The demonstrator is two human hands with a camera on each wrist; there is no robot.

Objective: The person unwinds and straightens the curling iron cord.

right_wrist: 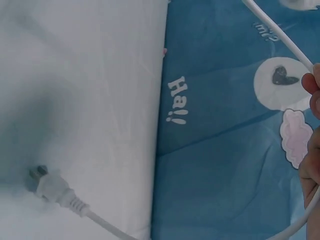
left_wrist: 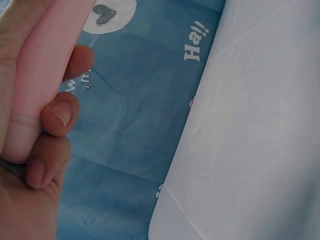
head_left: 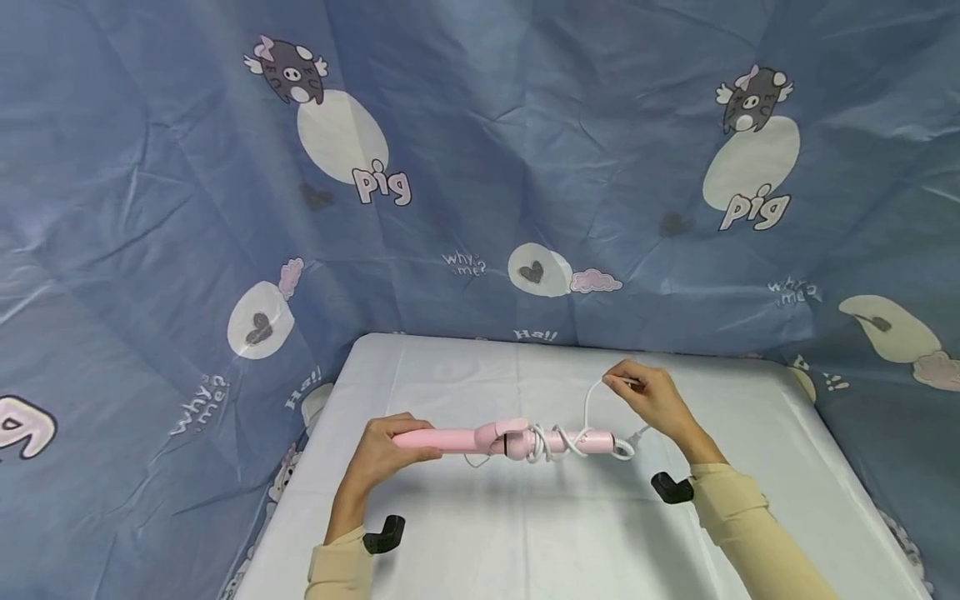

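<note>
A pink curling iron (head_left: 450,439) is held roughly level above the white table. My left hand (head_left: 390,450) grips its barrel end, and in the left wrist view the fingers (left_wrist: 60,112) curl round the pink barrel (left_wrist: 47,60). White cord (head_left: 558,440) is coiled round the handle at the right. My right hand (head_left: 654,400) pinches a stretch of that cord, drawn up from the handle; the pinched cord (right_wrist: 280,35) also shows in the right wrist view. The cord's two-pin plug (right_wrist: 52,187) dangles free below the right hand.
The white table (head_left: 465,533) lies under both hands. Blue printed cloth (head_left: 480,167) hangs behind it and along its sides. Black wrist mounts (head_left: 385,534) sit at the sleeve cuffs.
</note>
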